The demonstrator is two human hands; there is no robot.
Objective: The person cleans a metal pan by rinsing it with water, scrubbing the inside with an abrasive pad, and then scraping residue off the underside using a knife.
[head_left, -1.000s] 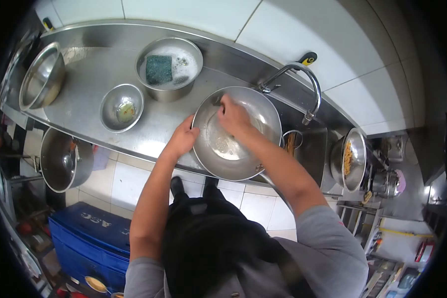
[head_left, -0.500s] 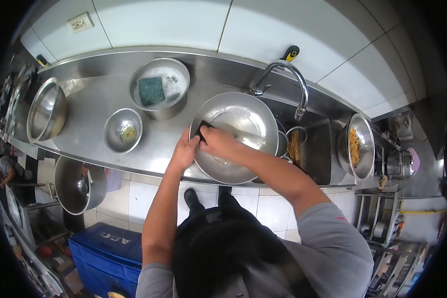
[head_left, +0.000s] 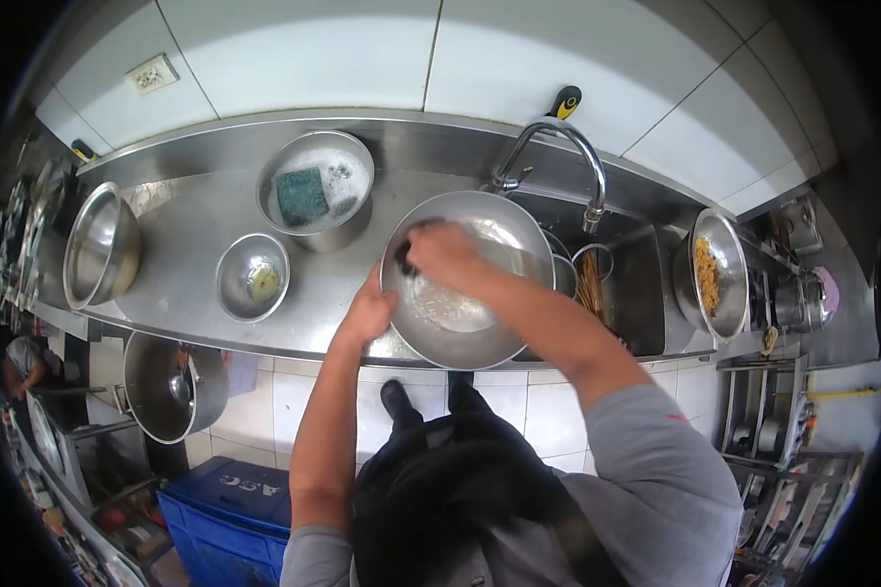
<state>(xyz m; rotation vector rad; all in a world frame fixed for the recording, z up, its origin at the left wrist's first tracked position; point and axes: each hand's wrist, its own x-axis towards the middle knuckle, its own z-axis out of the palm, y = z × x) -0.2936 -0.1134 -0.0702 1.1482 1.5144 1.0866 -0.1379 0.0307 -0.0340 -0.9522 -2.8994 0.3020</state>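
A wide metal bowl [head_left: 465, 342] rests on the steel counter, overlapping the sink's left side, with water shining on its inner surface. At its left rim my left hand [head_left: 370, 308] is closed on the edge, thumb over the lip. My right hand [head_left: 443, 252], slightly smeared by motion, is inside the bowl against the upper-left wall. Under its fingers shows a dark scouring pad [head_left: 404, 260], partly hidden. Behind and left stands a pot of suds [head_left: 341, 235] with a green scouring pad [head_left: 301, 197] in it.
A small bowl [head_left: 230, 293] with some liquid and an empty-looking basin [head_left: 117, 264] stand on the left counter. A curved faucet [head_left: 597, 186] arches over the sink [head_left: 646, 293], where wooden sticks [head_left: 589, 286] lie. Right of it is a bowl of orange-brown bits [head_left: 707, 276]. Below left stands a large pot [head_left: 210, 391].
My right hand has moved away from my left hand, deeper along the bowl's upper-left wall with the dark pad. My left hand stays at the rim. The camera view has shifted slightly.
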